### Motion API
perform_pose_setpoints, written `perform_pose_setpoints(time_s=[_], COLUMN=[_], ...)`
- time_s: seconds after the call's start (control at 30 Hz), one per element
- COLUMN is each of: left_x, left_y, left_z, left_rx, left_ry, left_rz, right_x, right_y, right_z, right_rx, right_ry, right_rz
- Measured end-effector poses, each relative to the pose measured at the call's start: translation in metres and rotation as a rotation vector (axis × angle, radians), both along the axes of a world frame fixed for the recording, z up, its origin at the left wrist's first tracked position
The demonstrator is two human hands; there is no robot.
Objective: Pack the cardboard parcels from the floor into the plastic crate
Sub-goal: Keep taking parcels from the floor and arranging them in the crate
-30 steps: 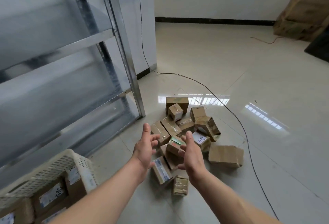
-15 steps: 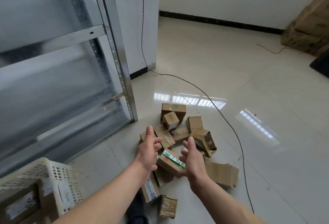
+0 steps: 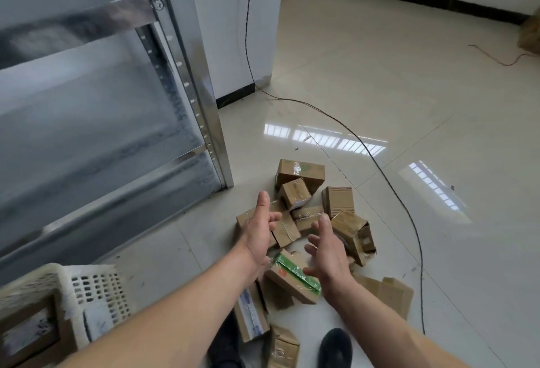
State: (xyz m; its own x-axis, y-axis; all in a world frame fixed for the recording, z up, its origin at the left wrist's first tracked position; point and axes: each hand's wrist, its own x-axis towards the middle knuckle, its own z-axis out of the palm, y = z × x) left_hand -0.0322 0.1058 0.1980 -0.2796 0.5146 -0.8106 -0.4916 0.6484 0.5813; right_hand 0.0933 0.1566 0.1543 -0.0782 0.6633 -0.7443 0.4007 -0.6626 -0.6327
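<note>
Head view: both arms reach forward over a heap of cardboard parcels [image 3: 301, 176] on the tiled floor [image 3: 409, 99]. The left hand [image 3: 260, 230] and right hand [image 3: 328, 250] hang above the heap with fingers spread and loosely bent, gripping nothing. Between and below them lies a parcel with green tape [image 3: 293, 278], tilted on others. The white plastic crate [image 3: 96, 288] sits at lower left, already holding parcels, its near corner close beside the left forearm. A metal shelf post [image 3: 204, 110] stands just left of the heap. A black cable [image 3: 388, 180] curves round the heap's right side; bare floor stretches beyond it.
</note>
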Motion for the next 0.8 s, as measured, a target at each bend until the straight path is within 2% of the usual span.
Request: perform_pose_setpoints(time_s=[0.3,0.5,0.8], left_x=[0.007,0.024,0.049], left_y=[0.052,0.088,0.133], left_z=[-0.095,-0.206,-0.374], left_rx=[-0.065,-0.117,-0.163], left_ry=[-0.025,-0.066,-0.118], left_rz=[0.098,0.148,0.150], right_x=[0.004,0.022,0.040], right_y=[0.057,0.104,0.173], right_z=[-0.102,-0.212,-0.380], right_rx=[-0.005,0.014,0.089], right_ry=[-0.061,-0.087,-0.351], right_rz=[0.178,0.348,0.702])
